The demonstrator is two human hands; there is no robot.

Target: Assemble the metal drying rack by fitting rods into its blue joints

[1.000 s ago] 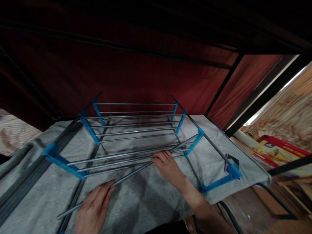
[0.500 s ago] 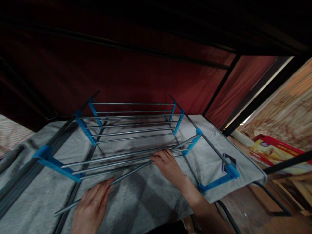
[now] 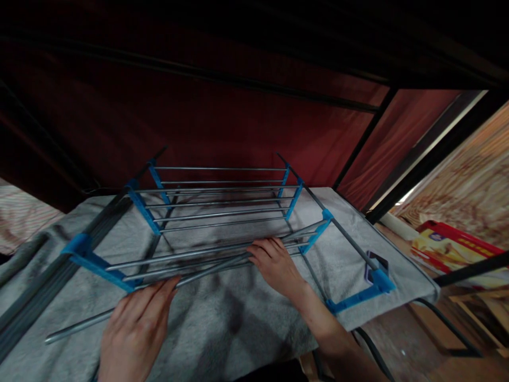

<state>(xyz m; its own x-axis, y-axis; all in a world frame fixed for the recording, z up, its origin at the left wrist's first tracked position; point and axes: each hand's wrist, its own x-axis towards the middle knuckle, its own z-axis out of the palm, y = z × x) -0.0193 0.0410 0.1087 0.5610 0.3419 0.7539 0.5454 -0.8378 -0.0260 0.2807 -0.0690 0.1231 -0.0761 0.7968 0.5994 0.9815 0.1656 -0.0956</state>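
Two grips on one loose metal tube (image 3: 79,327). Clamping it with the fingers (image 3: 153,293) of the left hand (image 3: 133,329), palm down, toward the lower left end. Clamping it also with the fingers of the right hand (image 3: 274,265), farther along, just beside the nearest crossbars (image 3: 170,258).

Running diagonally along the long axis: from the near left, beneath both hands, to the far right. Protruding past the left hand at the free end, in front of the left blue bracket (image 3: 95,265) and clear of it. Reaching the top of the matching right blue bracket (image 3: 317,237) at the opposite end; impossible to tell whether seated there or merely touching. Passing close along the nearest crossbars in the middle, at an angle to them rather than parallel.

Governing relation: facing the left blue bracket from the left hand, looking ahead and slightly left, across the tube. Counting the left hand as nearer to that bracket, and the right hand as nearer to the right one.

Continuing outward: spanning the rack's rear with further crossbars (image 3: 222,214); bordering it with dark left rails (image 3: 35,297) and a thin right rail (image 3: 352,242). Ending the right rail at a front blue bracket (image 3: 353,300), just beside a phone (image 3: 380,260). Resting throughout on grey cloth (image 3: 222,339), before a red curtain (image 3: 238,127).
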